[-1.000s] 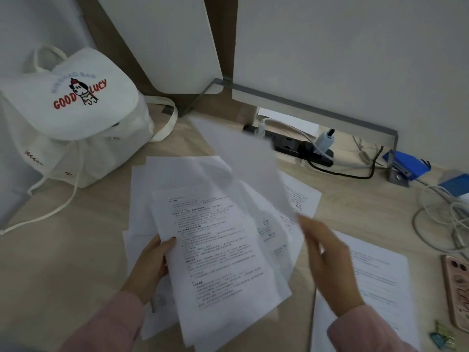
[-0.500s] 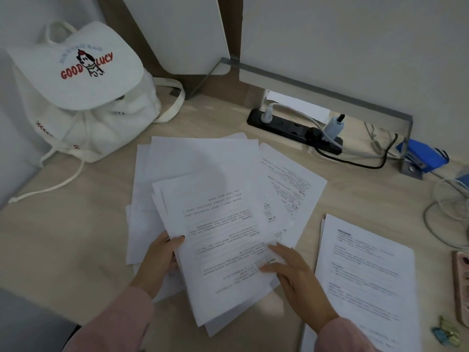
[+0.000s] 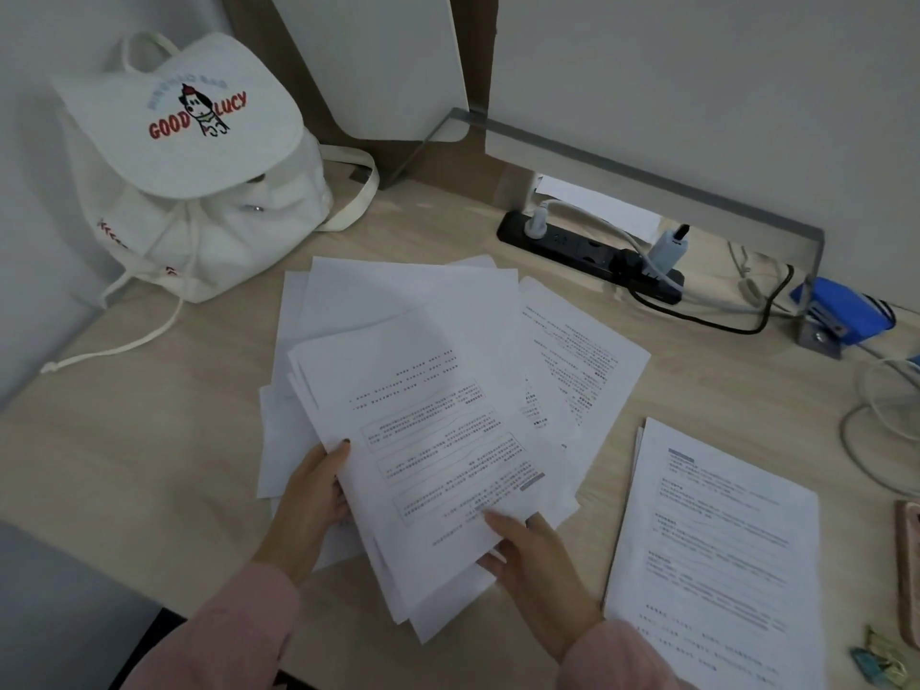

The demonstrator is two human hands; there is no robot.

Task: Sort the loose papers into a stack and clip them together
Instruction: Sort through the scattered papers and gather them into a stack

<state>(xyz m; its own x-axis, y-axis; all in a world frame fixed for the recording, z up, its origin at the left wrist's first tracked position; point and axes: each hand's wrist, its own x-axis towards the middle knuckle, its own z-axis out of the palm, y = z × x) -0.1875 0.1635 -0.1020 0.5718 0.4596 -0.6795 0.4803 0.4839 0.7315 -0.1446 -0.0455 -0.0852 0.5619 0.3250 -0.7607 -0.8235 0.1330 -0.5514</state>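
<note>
**Both hands on the fanned papers, mid-table**

The loose papers [image 3: 398,311] lie fanned out in the middle of the table [image 3: 124,440], overlapping at different angles. Some lie blank side up, and one printed page pokes out toward 2 o'clock.

The top sheet [image 3: 423,430] has its long axis running from about 11 o'clock to 5 o'clock. Its print is upside down to you, so the head of the page points toward you at 5 o'clock.

Your left hand [image 3: 311,505] is at 7 o'clock of the fan. Its grip holds the left edge of the upper sheets, thumb on top and fingers tucked beneath. Your right hand [image 3: 535,565] is at 5 o'clock, and its grip pinches the near corner of the same sheets, with a fingertip lying on the print.

At 3 to 4 o'clock of the fan a squared stack [image 3: 722,540] lies apart from it. Its long axis runs nearly 12 to 6, and its print faces you the right way up.

A white backpack [image 3: 199,191] sits at 10 o'clock, a black power strip [image 3: 587,251] at 1 o'clock and a blue stapler [image 3: 841,316] at 2 o'clock. At 4 o'clock a phone [image 3: 908,565] lies at the picture's edge, and small binder clips [image 3: 878,662] sit just nearer you.
</note>
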